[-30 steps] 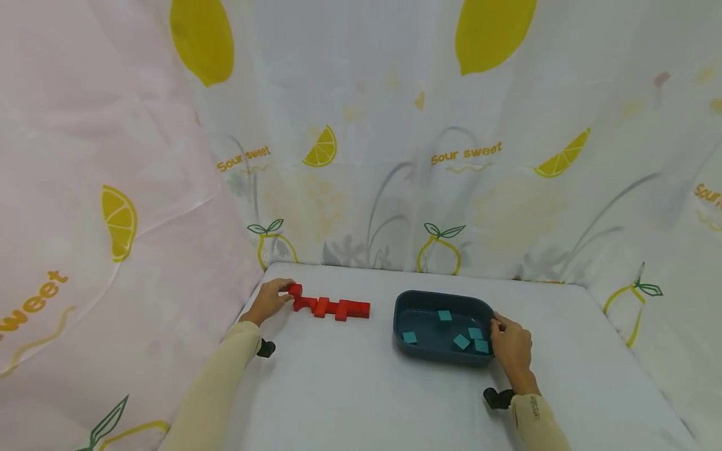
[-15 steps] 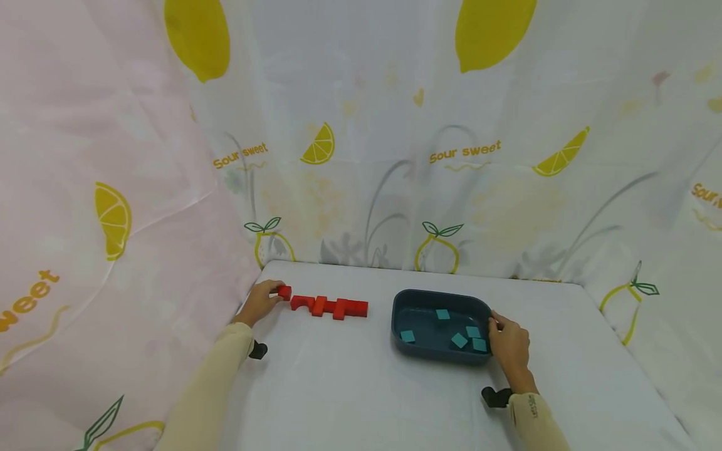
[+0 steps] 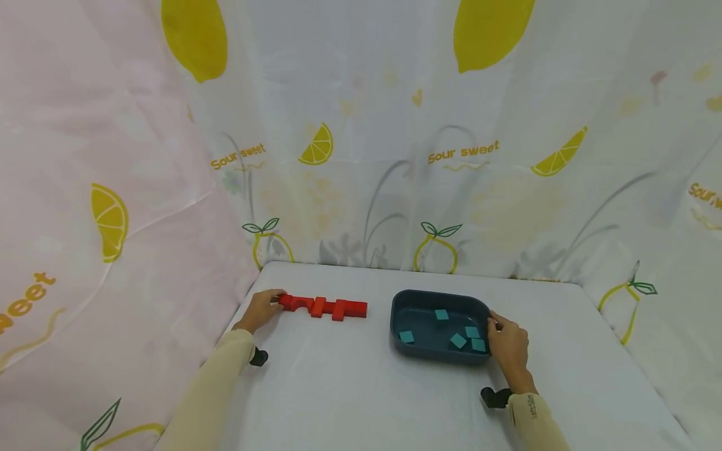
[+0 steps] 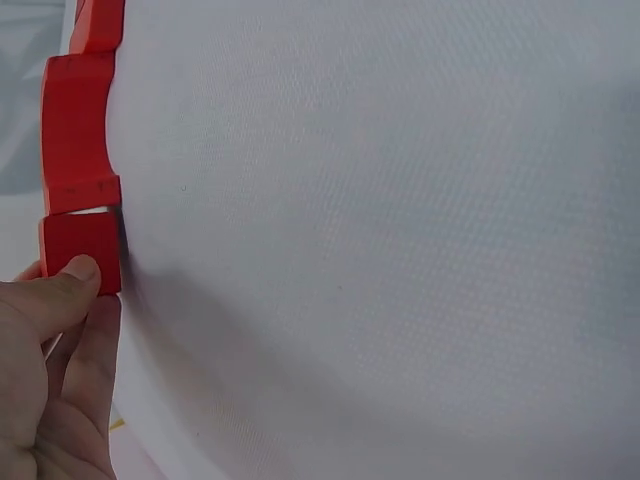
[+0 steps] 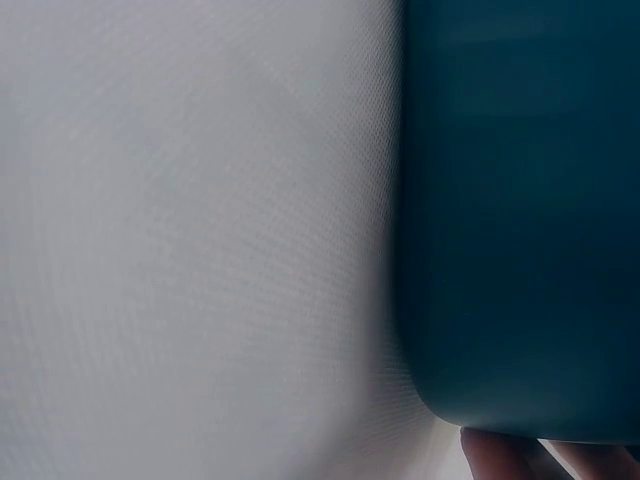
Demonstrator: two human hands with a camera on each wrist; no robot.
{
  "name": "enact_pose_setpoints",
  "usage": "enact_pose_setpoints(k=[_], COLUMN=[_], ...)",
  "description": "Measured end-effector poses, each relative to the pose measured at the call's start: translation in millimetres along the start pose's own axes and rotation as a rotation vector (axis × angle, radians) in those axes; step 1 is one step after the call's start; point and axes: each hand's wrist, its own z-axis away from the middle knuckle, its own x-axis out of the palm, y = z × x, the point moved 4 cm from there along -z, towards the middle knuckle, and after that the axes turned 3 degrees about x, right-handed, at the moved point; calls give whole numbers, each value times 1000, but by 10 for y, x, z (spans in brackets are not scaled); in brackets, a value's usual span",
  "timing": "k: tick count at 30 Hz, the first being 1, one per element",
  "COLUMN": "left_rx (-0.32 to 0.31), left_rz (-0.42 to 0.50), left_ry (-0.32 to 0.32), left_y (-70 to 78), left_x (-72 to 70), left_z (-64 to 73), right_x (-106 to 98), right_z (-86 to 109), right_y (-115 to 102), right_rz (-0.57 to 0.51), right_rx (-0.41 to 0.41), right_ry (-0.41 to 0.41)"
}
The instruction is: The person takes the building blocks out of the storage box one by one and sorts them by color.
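Observation:
My left hand (image 3: 261, 310) pinches a red square block (image 4: 85, 235), thumb on its face and fingers behind. This block is right at the left end of a row of red blocks (image 3: 355, 309), close beside an arch-shaped red block (image 4: 78, 125), with a thin gap showing in the left wrist view. My right hand (image 3: 510, 347) grips the right end of a dark blue plastic tub (image 3: 437, 359), fingertips at its wall in the right wrist view. Inside the tub lie several flat turquoise square pieces (image 3: 442, 314).
A white cloth (image 3: 361, 388) covers the table under everything. Curtains with lemon prints (image 3: 338, 207) hang behind and at the left side, close to the left forearm. Each wrist carries a small black device (image 3: 495, 397).
My left hand has carried the red square block left from over the arch block, then down to the row's left end. My right hand stays on the tub.

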Motion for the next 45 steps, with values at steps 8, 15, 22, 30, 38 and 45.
enact_pose_setpoints(k=[8, 15, 22, 30, 38, 45], left_rx=[-52, -107, -107, 46, 193, 326], left_rz=[15, 118, 138, 84, 165, 298], left_ry=[-43, -77, -30, 55, 27, -148], left_y=[10, -38, 93, 410, 884, 1574], left_x=[-2, 11, -59, -15, 170, 465], left_z=[20, 34, -66, -222, -369, -533], right_x=[-29, -18, -5, -3, -2, -12], right_z=[-5, 11, 11, -5, 17, 24], right_y=[-32, -33, -24, -38, -38, -31], right_rz=[-2, -6, 1, -1, 1, -2], right_rx=[-8, -12, 10, -7, -6, 3], right_ry=[2, 5, 2, -1, 0, 2])
